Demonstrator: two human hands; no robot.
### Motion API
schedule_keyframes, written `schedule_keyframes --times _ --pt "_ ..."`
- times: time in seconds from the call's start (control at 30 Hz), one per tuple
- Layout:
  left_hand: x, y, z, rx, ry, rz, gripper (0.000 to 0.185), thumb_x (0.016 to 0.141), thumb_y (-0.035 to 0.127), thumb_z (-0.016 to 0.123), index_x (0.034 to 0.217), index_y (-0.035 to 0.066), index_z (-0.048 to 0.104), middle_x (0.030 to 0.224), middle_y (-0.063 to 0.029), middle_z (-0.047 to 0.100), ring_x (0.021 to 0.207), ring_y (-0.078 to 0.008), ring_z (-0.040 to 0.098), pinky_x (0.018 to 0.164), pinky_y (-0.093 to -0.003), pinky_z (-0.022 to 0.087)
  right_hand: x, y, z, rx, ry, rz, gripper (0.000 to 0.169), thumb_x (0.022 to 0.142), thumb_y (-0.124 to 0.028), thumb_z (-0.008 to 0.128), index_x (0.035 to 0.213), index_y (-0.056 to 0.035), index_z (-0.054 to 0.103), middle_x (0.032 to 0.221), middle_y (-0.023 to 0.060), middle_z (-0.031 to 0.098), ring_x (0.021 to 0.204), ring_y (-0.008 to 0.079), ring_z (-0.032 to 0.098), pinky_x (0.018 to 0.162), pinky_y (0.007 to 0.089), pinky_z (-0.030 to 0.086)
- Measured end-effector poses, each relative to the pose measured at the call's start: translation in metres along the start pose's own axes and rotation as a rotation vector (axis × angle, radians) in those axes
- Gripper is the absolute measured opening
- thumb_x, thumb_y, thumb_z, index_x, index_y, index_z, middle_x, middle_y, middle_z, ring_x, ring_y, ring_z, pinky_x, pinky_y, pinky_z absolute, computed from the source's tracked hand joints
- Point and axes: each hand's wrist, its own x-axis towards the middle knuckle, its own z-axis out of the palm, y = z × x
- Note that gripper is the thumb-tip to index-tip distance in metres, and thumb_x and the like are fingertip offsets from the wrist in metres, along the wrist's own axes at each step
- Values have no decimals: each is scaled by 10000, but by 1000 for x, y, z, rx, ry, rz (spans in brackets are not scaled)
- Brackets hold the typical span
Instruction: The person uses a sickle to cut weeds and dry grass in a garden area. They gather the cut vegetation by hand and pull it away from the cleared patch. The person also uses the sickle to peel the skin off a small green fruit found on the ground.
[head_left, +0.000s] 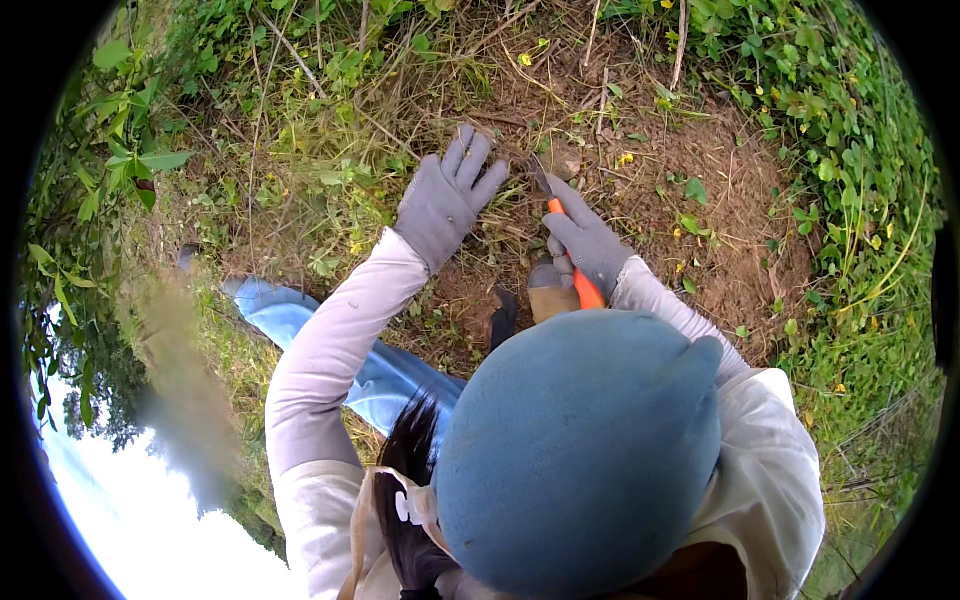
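Note:
My left hand (446, 199), in a grey glove, reaches over dry grass and weeds (390, 161) with its fingers somewhat spread and nothing visible in it. To its right, my right hand (589, 244), gloved the same way, is closed around the orange handle (588, 291) of a hand tool. The tool's narrow dark metal blade (541, 176) points up and left, close to the soil between both hands. Its exact kind cannot be told, and part of the blade tip blends into the dry litter.
Bare reddish soil (720, 217) spreads to the right, bordered by leafy green plants (847, 150). Dry stems (604, 101) stand ahead. A brown shoe tip (553, 289) and a leg in blue trousers (397, 375) are below. A blue cloth head covering (577, 450) hides much ground.

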Motion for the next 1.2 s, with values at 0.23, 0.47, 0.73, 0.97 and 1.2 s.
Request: schedule_keyframes --times 0.23,0.47,0.73,0.97,1.2 --pt "19 -15 36 -170 -352 -364 349 779 64 581 1128 78 573 1012 -138 609 961 -290 626 765 -405 526 4 -18 2 -112 116 -127 602 945 -213 465 1508 -231 251 689 12 475 514 94 444 454 273 426" --pt "-30 -15 2 -212 -304 -325 195 783 77 573 964 133 618 888 -81 617 880 -274 633 736 -404 516 1 13 -5 -562 3 -198 572 942 -245 447 1488 -179 291 817 118 597 685 201 575 657 341 488" --pt "-205 -156 -24 282 -147 -704 192 742 110 631 934 99 617 890 -124 642 778 -309 637 664 -401 524 -39 -9 -18 -116 48 -95 598 936 -161 467 1500 -200 270 673 25 484 456 111 423 422 271 387" --pt "-100 -40 -5 89 -303 -146 571 822 98 561 1371 183 429 1364 -128 458 837 -238 599 663 -326 518 34 -9 29 77 -79 6 635 941 -186 474 1515 -193 202 690 29 475 475 114 443 419 285 425" --pt "-18 -40 26 56 -491 -101 652 830 99 579 1435 185 349 1378 -125 431 892 -230 627 652 -356 529 18 -4 23 40 -196 166 648 941 -194 476 1520 -207 184 687 30 477 496 109 460 421 277 418"
